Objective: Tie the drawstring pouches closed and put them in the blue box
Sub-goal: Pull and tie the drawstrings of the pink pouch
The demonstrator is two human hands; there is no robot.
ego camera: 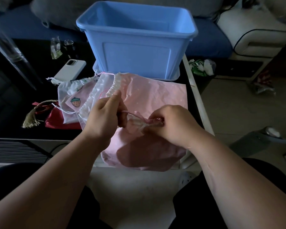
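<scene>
Pouch [147, 156], crinkly pink: left hand [104, 118] and right hand [172, 123] pinch thin cord [132, 115].

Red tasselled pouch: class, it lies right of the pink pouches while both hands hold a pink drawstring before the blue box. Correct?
No. The head view shows the red tasselled pouch left of the pink pouches, not right. The rest holds: the left hand and right hand hold the pink drawstring before the blue box.

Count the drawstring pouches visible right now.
5: pink pouch held by left hand and right hand; big pink pouch flat behind it; white-ruffled pouch to its left; strawberry pouch further left; red tasselled pouch far left. Overlaps may hide more.
</scene>
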